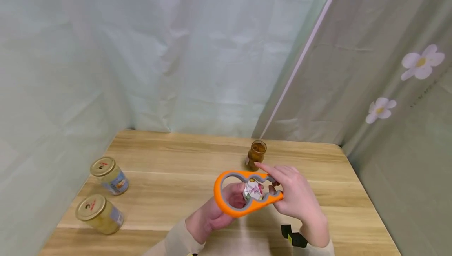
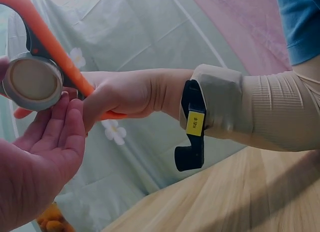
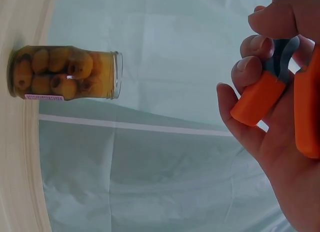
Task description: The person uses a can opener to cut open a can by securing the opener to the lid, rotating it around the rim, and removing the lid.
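My right hand (image 1: pixel 296 193) grips the handle ends of an orange jar opener (image 1: pixel 231 211) with grey scalloped inner edges. Between those edges lies a loose jar lid (image 1: pixel 253 190), its printed top facing up. My left hand (image 1: pixel 211 213) reaches below the opener and pinches the lid. In the left wrist view the lid's pale underside (image 2: pixel 35 82) shows, with fingertips at its rim. Behind the hands, a lidless glass jar (image 1: pixel 256 156) stands upright on the table. The right wrist view shows round, olive-like pieces in brown liquid inside it.
Two lidded glass jars with pale contents, a rear one (image 1: pixel 114 181) and a front one (image 1: pixel 106 216), stand at the left of the wooden table (image 1: pixel 169 162). Pale curtains (image 1: pixel 197 71) hang behind the table and at its sides.
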